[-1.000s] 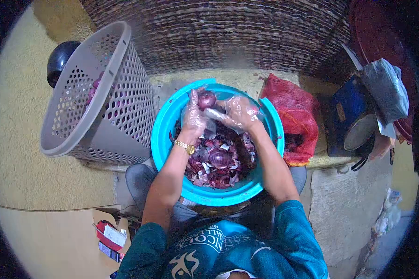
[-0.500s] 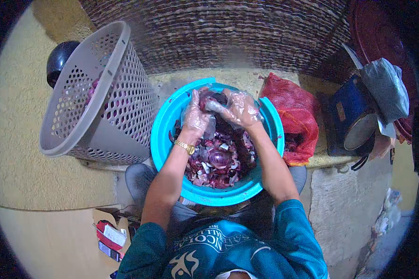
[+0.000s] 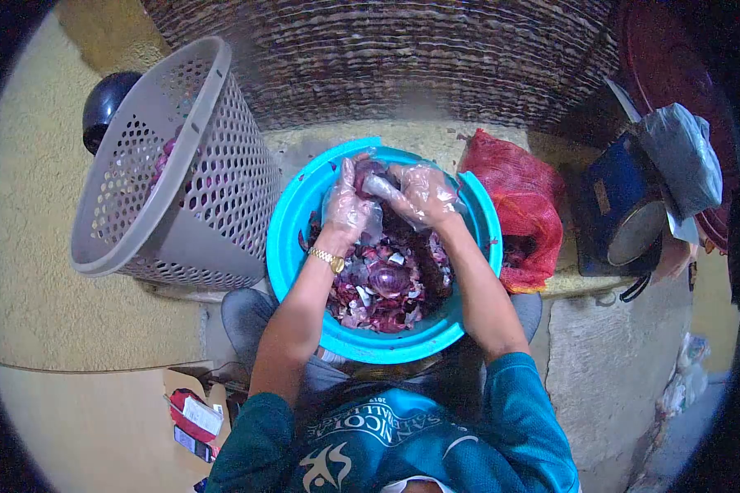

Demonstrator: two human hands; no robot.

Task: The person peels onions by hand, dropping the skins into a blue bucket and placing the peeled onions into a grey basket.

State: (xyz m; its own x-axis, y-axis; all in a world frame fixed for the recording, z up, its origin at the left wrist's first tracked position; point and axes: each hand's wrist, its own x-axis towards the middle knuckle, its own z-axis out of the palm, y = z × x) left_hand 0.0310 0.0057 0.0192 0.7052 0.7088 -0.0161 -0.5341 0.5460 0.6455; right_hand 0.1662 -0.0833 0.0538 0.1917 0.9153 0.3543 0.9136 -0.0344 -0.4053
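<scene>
Both my hands wear thin clear plastic gloves and work over a turquoise basin point(image 3: 286, 246) on my lap. My left hand point(image 3: 347, 205) grips a red onion point(image 3: 368, 170) at the basin's far side. My right hand point(image 3: 423, 195) holds a small knife point(image 3: 378, 187) whose blade rests against that onion. The basin holds a heap of purple onion peels point(image 3: 386, 283) with one peeled onion half among them. A gold watch sits on my left wrist.
A grey perforated plastic basket point(image 3: 181, 164) with red onions inside leans at the left. A red mesh sack point(image 3: 514, 205) lies right of the basin on a stone ledge. A blue scale and a plastic bag stand at the far right. A woven wall is behind.
The onion turned in my left hand and sank slightly behind my fingers; my right hand with the knife moved up and closer against it.
</scene>
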